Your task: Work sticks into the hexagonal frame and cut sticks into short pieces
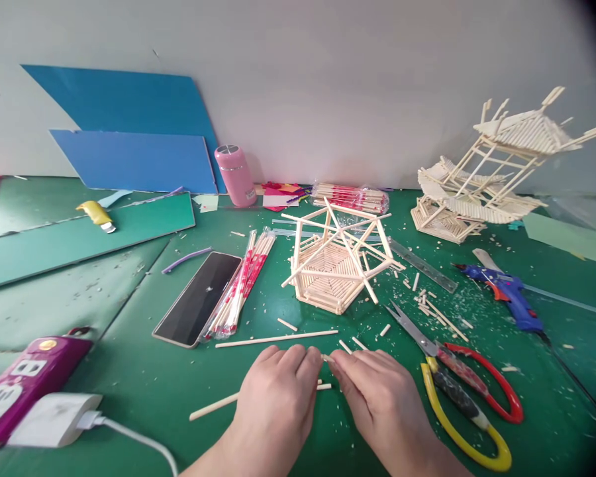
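My left hand [281,391] and my right hand [380,394] are closed, fingertips almost meeting, at the front of the green table. A short bit of thin wooden stick [326,358] shows between them, pinched from both sides; its rest is hidden by the fingers. Under my left hand lies a longer wooden stick [213,407], partly covered. Another stick [277,338] rests just beyond my knuckles. Behind the hands stands a hexagonal stick frame [322,306] with a slatted base and crossed sticks on top. Large scissors [459,381] with red and yellow handles lie open beside my right hand.
A blue glue gun [509,291] and a tiered stick pagoda [481,192] are at right. Left are a phone [198,298], bagged sticks [243,281] and a purple power strip [32,377] with a charger. A pink bottle [236,177] stands behind. Stick scraps litter the table [144,397].
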Tool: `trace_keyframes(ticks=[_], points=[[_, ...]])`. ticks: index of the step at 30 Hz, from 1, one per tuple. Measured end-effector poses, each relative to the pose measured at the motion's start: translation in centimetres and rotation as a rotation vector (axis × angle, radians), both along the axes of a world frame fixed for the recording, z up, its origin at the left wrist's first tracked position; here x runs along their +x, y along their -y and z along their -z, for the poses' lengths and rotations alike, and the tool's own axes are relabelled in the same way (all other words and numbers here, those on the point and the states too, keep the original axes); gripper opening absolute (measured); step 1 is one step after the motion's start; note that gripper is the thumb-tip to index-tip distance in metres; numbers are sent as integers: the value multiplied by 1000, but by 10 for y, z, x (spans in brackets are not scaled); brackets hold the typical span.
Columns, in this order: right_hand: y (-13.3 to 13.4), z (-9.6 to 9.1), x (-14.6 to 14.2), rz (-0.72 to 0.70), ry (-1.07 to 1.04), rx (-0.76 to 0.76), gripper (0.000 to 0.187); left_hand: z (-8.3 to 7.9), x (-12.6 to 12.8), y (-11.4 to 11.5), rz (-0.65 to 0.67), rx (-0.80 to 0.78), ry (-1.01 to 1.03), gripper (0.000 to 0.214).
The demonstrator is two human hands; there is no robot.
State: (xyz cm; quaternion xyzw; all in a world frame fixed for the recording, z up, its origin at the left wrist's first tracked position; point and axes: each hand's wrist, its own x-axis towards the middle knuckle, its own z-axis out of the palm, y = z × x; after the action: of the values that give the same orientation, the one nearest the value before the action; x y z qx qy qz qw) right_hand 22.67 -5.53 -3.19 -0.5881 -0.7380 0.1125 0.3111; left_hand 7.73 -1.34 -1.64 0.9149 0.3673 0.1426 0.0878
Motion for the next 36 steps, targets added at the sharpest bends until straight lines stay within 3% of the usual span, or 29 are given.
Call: trace_keyframes(ticks=[3, 6, 11, 14, 18, 25, 29, 31, 36], points=[[-3, -11, -1, -5, -317, -320, 34, -4, 3, -4, -27, -110, 168, 25], [-5, -22, 1, -19, -697, -584, 35, -9, 7, -9, -142, -442, 446, 27], [-4, -22, 2, 65, -878, -489, 25, -16, 10, -15, -433, -1098, 843, 24], [-6, -18, 0, 125, -950, -476, 25, -14, 10, -15, -479, -1314, 979, 27], [-10, -22, -1, 97, -993, -508, 28, -8, 14, -11, -457, -1304, 1050, 24], [-18, -27, -5, 108, -898, -432, 25, -7, 18, -8, -345, -982, 973, 20], [-18, -24, -7, 164, -901, -399, 23, -7, 18, -8, -328, -898, 909, 28], [-18, -22, -6, 140, -868, -384, 22, -8, 18, -8, -336, -920, 915, 28], [-22, -19, -3, 91, -856, -387, 21, -14, 21, -8, -350, -1156, 926, 31]])
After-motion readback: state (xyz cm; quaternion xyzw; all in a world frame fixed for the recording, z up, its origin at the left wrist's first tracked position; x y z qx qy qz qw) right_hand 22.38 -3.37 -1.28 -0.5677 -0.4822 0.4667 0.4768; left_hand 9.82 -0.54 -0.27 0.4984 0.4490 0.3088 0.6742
